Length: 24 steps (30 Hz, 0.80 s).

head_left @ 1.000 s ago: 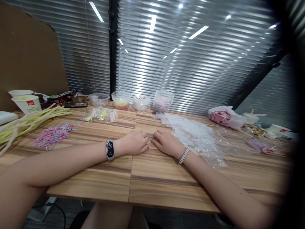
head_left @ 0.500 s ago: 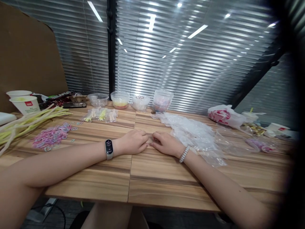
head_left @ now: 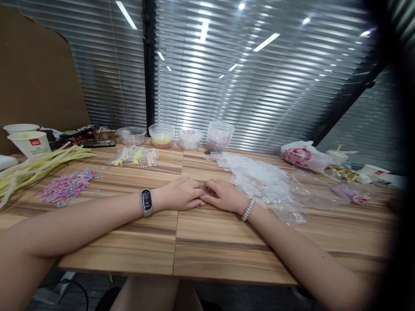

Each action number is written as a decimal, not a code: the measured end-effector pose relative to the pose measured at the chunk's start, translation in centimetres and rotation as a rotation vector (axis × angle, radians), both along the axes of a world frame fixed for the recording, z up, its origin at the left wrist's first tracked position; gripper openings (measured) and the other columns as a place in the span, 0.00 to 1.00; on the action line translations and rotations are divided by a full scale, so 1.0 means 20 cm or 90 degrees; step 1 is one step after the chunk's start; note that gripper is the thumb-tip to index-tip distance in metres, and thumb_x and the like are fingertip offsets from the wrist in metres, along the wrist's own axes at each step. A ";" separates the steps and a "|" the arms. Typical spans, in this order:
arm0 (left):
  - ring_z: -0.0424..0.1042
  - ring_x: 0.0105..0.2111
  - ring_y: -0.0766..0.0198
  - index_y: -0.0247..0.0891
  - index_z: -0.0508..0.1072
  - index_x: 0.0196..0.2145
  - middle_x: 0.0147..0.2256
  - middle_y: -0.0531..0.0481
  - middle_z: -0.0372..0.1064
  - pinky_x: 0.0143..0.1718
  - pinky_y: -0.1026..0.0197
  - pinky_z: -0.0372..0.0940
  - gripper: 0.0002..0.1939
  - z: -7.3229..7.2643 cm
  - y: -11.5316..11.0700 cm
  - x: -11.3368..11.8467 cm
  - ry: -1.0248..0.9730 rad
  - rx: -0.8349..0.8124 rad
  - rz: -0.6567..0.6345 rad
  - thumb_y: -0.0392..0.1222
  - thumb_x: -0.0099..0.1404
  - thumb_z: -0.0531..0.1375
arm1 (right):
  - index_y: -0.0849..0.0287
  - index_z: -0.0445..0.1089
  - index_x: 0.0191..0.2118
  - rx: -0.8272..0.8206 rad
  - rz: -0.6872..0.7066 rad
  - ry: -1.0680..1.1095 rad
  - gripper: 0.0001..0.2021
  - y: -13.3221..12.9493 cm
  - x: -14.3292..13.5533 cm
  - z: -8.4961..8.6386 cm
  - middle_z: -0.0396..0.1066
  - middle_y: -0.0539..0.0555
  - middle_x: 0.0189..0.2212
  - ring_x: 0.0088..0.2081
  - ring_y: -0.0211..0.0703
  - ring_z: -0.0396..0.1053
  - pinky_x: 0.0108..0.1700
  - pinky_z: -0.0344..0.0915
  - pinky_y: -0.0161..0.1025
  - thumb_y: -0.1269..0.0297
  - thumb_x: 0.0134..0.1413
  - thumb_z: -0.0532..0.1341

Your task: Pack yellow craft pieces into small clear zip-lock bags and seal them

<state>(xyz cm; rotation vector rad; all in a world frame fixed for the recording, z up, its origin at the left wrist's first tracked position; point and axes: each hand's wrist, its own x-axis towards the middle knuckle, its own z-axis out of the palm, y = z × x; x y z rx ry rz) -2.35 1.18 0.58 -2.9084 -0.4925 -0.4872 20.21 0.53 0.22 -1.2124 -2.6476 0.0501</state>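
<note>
Meeting over the table [head_left: 129, 248], left hand [head_left: 180, 193] and right hand [head_left: 225, 195], fingers partly curled, any hold impossible to tell

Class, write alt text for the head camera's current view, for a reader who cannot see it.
A left hand and right hand meet on a wooden table; anything held is unclear. Pink and purple loops and yellow strands lie left, overlapping clear plastic bags right, and clear tubs stand behind.
</note>
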 end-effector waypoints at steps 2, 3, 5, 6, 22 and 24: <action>0.68 0.43 0.58 0.35 0.71 0.42 0.42 0.44 0.68 0.45 0.57 0.61 0.13 0.00 0.00 0.00 -0.001 0.015 0.001 0.45 0.69 0.53 | 0.61 0.62 0.37 0.002 0.002 0.001 0.18 0.00 0.00 0.00 0.67 0.53 0.32 0.32 0.39 0.62 0.33 0.52 0.35 0.48 0.61 0.54; 0.68 0.43 0.58 0.35 0.71 0.42 0.42 0.44 0.68 0.45 0.57 0.61 0.13 0.00 -0.01 0.00 -0.002 0.021 0.002 0.45 0.70 0.53 | 0.61 0.62 0.37 0.003 0.002 0.002 0.18 0.00 0.00 -0.01 0.67 0.53 0.32 0.32 0.39 0.62 0.33 0.52 0.35 0.48 0.60 0.54; 0.68 0.42 0.59 0.35 0.71 0.42 0.42 0.45 0.68 0.44 0.56 0.61 0.12 0.00 -0.01 0.00 -0.009 0.034 0.003 0.44 0.70 0.53 | 0.61 0.62 0.36 0.002 0.005 0.004 0.18 0.01 0.00 -0.01 0.67 0.53 0.32 0.32 0.39 0.62 0.33 0.52 0.35 0.48 0.60 0.55; 0.68 0.42 0.59 0.35 0.71 0.41 0.41 0.45 0.68 0.44 0.57 0.61 0.12 0.00 -0.01 0.00 -0.011 0.038 0.003 0.44 0.70 0.52 | 0.61 0.62 0.36 0.002 0.007 0.006 0.18 0.01 0.00 -0.01 0.67 0.53 0.32 0.32 0.39 0.62 0.33 0.52 0.35 0.48 0.61 0.54; 0.67 0.43 0.59 0.35 0.69 0.44 0.43 0.44 0.69 0.45 0.56 0.59 0.13 0.00 -0.01 0.00 -0.023 0.085 0.002 0.43 0.72 0.49 | 0.61 0.64 0.38 -0.015 0.000 0.018 0.20 0.00 0.00 0.00 0.69 0.54 0.34 0.35 0.40 0.64 0.36 0.55 0.36 0.46 0.62 0.52; 0.66 0.41 0.60 0.34 0.69 0.43 0.41 0.45 0.69 0.44 0.55 0.58 0.14 0.01 -0.02 0.00 -0.018 0.099 0.009 0.43 0.73 0.47 | 0.61 0.64 0.38 -0.024 0.002 0.030 0.19 0.00 0.00 0.00 0.69 0.54 0.34 0.34 0.40 0.64 0.36 0.55 0.36 0.47 0.62 0.53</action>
